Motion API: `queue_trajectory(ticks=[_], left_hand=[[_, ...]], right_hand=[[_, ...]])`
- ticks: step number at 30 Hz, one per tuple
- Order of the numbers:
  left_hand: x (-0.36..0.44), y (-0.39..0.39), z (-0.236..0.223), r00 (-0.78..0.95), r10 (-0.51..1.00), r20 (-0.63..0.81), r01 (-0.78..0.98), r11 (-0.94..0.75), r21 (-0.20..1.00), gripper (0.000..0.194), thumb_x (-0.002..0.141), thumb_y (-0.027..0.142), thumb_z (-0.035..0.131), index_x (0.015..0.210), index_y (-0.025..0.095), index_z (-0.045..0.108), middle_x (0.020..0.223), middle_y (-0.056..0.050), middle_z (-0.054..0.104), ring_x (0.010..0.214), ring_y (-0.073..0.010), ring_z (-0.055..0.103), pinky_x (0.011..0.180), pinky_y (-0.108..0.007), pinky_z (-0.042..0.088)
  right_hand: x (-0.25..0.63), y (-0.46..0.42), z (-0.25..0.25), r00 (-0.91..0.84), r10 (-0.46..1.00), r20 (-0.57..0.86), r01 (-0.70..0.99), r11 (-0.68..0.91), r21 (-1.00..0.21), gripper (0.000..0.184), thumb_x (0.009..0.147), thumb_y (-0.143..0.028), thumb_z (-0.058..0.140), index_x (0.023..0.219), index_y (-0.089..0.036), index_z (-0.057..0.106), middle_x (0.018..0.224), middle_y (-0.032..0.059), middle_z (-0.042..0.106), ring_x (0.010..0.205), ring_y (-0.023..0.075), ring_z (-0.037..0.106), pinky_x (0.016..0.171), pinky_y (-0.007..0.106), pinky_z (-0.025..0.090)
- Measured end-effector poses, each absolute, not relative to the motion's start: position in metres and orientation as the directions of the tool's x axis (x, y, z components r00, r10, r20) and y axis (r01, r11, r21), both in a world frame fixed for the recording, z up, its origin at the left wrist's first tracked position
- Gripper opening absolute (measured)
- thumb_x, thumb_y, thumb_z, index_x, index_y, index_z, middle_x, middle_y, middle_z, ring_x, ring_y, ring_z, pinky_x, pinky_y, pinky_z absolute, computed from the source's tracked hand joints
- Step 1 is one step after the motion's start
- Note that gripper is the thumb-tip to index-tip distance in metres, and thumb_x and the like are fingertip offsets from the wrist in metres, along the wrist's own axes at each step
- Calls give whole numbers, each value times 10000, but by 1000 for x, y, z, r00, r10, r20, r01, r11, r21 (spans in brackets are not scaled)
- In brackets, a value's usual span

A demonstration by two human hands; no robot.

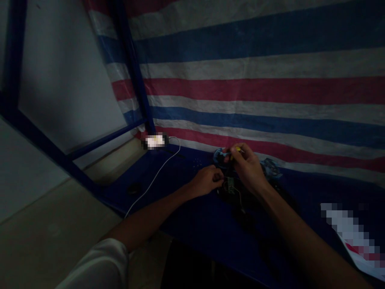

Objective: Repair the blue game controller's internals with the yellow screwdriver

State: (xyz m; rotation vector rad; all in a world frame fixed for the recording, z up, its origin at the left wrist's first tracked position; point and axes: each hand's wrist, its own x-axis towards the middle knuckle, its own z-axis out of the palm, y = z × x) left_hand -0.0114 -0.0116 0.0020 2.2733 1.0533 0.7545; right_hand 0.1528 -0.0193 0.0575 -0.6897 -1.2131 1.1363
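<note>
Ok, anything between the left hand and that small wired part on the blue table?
Nothing visible: the left hand sits right beside the small wired part, with the right hand above it. Dim light hides fine detail.

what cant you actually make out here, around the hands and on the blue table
All in the head view:
- Right hand: its fingers hide most of the yellow-tipped item.
- Left hand: its fingers hide whatever they pinch, if anything.
- Small dark wired part: too dark and small to identify.
- White object on the white cable: blurred by pixelation.
- Printed sheet: pixelated and cut off by the lower right edge.
</note>
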Motion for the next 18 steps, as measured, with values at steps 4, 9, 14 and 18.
queue_trajectory(ticks=[4, 9, 14, 18], left_hand=[[-11, -11, 1, 540, 801, 258, 511, -555, 656, 44, 875, 187, 737, 895, 169, 702, 856, 2, 607, 730, -116, 587, 694, -232, 445], [-11, -12, 2, 535, 802, 267, 517, -560, 647, 40, 873, 185, 738, 884, 170, 702, 861, -2, 611, 744, -122, 591, 713, -243, 449], [-12, -12, 1, 537, 800, 269, 507, -560, 655, 37, 876, 192, 734, 892, 173, 707, 865, -2, 610, 744, -123, 593, 713, -246, 453], [-11, -10, -1, 535, 796, 283, 496, -567, 658, 37, 875, 184, 735, 891, 170, 705, 853, 2, 604, 739, -119, 590, 708, -243, 449]], right_hand=[[152, -20, 58, -66, 928, 367, -340, 325, -883, 299, 938, -532, 632, 991, -260, 746, 954, 26, 716, 792, 142, 623, 773, 299, 530], [151, -21, 56, -36, 941, 336, -334, 306, -891, 211, 836, -441, 799, 905, -270, 696, 954, 7, 716, 864, 163, 674, 840, 340, 549], [150, -21, 56, -19, 928, 371, -331, 345, -878, 201, 875, -458, 757, 956, -293, 677, 960, -15, 727, 754, 122, 618, 763, 286, 526], [150, -22, 59, -51, 935, 352, -353, 313, -882, 259, 921, -504, 665, 995, -267, 737, 960, 23, 722, 840, 151, 644, 783, 297, 539]])
